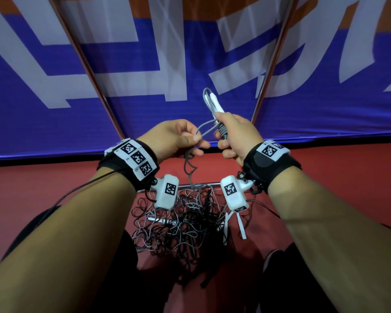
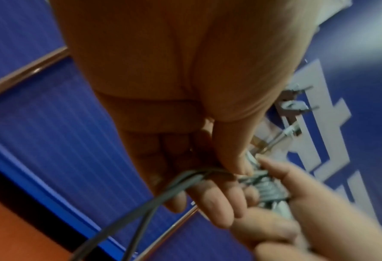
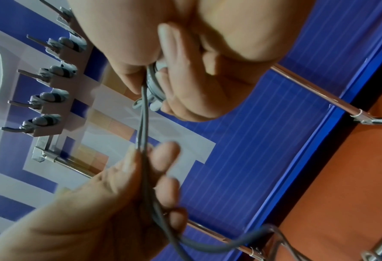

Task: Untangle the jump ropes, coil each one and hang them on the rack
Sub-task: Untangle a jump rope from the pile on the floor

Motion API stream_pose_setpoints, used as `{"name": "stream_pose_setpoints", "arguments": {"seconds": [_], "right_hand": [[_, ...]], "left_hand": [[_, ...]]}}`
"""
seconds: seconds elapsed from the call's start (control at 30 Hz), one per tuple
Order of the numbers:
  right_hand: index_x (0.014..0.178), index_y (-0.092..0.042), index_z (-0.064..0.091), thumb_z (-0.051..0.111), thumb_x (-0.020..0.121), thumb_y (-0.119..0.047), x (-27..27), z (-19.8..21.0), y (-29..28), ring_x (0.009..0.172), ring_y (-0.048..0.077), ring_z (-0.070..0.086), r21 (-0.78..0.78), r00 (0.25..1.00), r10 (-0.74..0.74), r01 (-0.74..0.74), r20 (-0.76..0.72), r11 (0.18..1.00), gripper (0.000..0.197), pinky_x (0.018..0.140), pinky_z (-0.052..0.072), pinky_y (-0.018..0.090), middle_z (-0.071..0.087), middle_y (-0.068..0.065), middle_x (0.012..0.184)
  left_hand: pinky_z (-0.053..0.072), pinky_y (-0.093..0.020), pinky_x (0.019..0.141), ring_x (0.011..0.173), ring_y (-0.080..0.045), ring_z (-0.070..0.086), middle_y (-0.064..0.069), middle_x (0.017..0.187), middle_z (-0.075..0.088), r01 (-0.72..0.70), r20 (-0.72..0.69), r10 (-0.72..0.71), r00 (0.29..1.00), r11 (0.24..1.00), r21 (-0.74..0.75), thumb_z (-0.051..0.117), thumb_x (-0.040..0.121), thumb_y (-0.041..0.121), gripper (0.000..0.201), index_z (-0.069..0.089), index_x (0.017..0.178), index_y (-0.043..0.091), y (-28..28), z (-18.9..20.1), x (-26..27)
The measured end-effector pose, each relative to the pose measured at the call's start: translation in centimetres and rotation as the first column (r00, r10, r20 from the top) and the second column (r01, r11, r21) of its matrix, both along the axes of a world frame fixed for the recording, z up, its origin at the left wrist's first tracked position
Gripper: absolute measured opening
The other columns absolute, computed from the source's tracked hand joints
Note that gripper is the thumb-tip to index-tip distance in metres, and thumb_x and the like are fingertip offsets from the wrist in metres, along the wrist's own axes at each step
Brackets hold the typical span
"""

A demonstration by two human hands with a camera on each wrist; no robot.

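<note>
**Grey rope wound between two hands**

The right hand grips the white handles with grey rope wound in tight turns around them. Just beside it, the left hand pinches a loop of that rope, whose thin tail trails down to the tangled pile on the red floor.

big white lettering on blue banner (cropped, unreadable), no legible text

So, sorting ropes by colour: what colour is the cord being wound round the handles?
Grey cord; head view.
</note>
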State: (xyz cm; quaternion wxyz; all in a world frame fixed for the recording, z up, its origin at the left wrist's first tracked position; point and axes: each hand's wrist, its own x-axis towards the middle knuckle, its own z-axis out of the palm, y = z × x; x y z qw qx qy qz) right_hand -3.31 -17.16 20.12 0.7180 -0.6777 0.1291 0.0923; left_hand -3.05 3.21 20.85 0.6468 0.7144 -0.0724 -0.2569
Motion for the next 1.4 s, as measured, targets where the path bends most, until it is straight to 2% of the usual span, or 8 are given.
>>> {"name": "stream_pose_setpoints", "arguments": {"seconds": [0.17, 0.4, 0.63, 0.77, 1.0, 1.13, 1.23, 1.4], "right_hand": [[0.114, -0.021, 0.067, 0.062, 0.098, -0.066, -0.6, 0.3, 0.4, 0.051, 0.011, 0.043, -0.061, 0.998, 0.059, -0.058, 0.006, 0.996, 0.048, 0.043, 0.031, 0.024, 0.059, 0.004, 0.087], [0.120, -0.021, 0.067, 0.068, 0.095, -0.065, -1.1, 0.1, 0.8, 0.053, 0.012, 0.034, 0.012, 0.990, 0.133, -0.133, -0.044, 0.991, 0.050, 0.043, 0.024, 0.026, 0.056, 0.006, 0.085], [0.114, -0.015, 0.065, 0.066, 0.102, -0.053, -1.5, 0.7, 0.9, 0.052, 0.013, 0.027, 0.136, 0.936, 0.342, -0.329, -0.080, 0.934, 0.040, 0.043, 0.017, 0.020, 0.054, 0.006, 0.075], [0.117, -0.015, 0.061, 0.058, 0.106, -0.050, -2.0, 1.2, 0.4, 0.046, 0.010, 0.027, 0.137, 0.831, 0.544, -0.530, -0.113, 0.837, 0.037, 0.041, 0.014, 0.019, 0.052, 0.005, 0.070], [0.124, -0.010, 0.063, 0.064, 0.106, -0.040, -2.9, 0.3, 0.7, 0.048, 0.013, 0.031, -0.057, 0.573, 0.772, -0.811, -0.275, 0.582, 0.035, 0.042, 0.021, 0.021, 0.063, 0.013, 0.081], [0.124, -0.008, 0.058, 0.066, 0.103, -0.048, -2.2, -1.2, 0.7, 0.047, 0.014, 0.037, -0.327, 0.638, 0.681, -0.770, -0.360, 0.548, 0.046, 0.043, 0.029, 0.022, 0.061, 0.009, 0.081], [0.119, -0.017, 0.058, 0.065, 0.101, -0.055, -1.6, -2.4, 0.5, 0.047, 0.014, 0.048, -0.561, 0.717, 0.582, -0.681, -0.382, 0.470, 0.043, 0.043, 0.042, 0.025, 0.066, 0.005, 0.078], [0.105, -0.010, 0.069, 0.057, 0.092, -0.076, -0.5, -3.6, -0.1, 0.055, 0.026, 0.066, -0.791, 0.873, 0.371, -0.459, -0.316, 0.404, 0.068, 0.057, 0.053, 0.033, 0.080, 0.010, 0.082]], "left_hand": [[0.059, -0.047, 0.089, 0.082, -0.022, 0.075, -0.013, 0.102, 0.080, 0.107, 0.063, -0.128, 0.990, 0.959, 0.262, 0.070, 0.099, 0.006, 0.020, 0.070, 0.119, 0.006, -0.4, -0.4, -0.5], [0.066, -0.052, 0.075, 0.074, -0.033, 0.079, -0.016, 0.084, 0.075, -0.040, 0.145, -0.043, 0.989, 0.849, 0.527, 0.073, 0.099, 0.024, 0.019, 0.070, 0.090, 0.008, -0.4, -1.3, -0.3], [0.066, -0.036, 0.072, 0.069, -0.026, 0.077, -0.015, 0.082, 0.077, -0.224, 0.303, 0.081, 0.950, 0.850, 0.476, 0.073, 0.099, 0.025, 0.010, 0.076, 0.093, 0.017, 0.5, -1.6, 0.7], [0.062, -0.031, 0.079, 0.083, -0.021, 0.075, -0.022, 0.094, 0.077, -0.288, 0.318, 0.249, 0.915, 0.954, 0.084, 0.069, 0.089, -0.010, 0.014, 0.075, 0.101, -0.005, 1.6, 0.5, 0.8], [0.058, -0.042, 0.103, 0.106, -0.036, 0.074, -0.010, 0.098, 0.078, 0.067, 0.340, -0.150, 0.928, 0.968, 0.243, 0.086, 0.075, -0.004, 0.017, 0.082, 0.084, 0.010, 2.8, 2.5, 0.3], [0.055, -0.032, 0.081, 0.080, -0.012, 0.069, 0.005, 0.085, 0.071, -0.066, 0.538, -0.290, 0.791, 0.834, 0.548, 0.089, 0.077, 0.009, 0.022, 0.084, 0.083, 0.029, 2.2, 1.6, 0.5], [0.054, -0.034, 0.081, 0.081, -0.011, 0.066, 0.007, 0.088, 0.068, -0.104, 0.629, -0.417, 0.656, 0.776, 0.623, 0.088, 0.079, 0.014, 0.020, 0.084, 0.090, 0.030, 0.7, 0.5, 0.3], [0.050, -0.029, 0.080, 0.084, -0.010, 0.059, 0.012, 0.095, 0.062, -0.079, 0.560, -0.508, 0.654, 0.690, 0.719, 0.078, 0.085, 0.010, 0.031, 0.078, 0.111, 0.028, -0.8, -0.8, 0.5]]}}
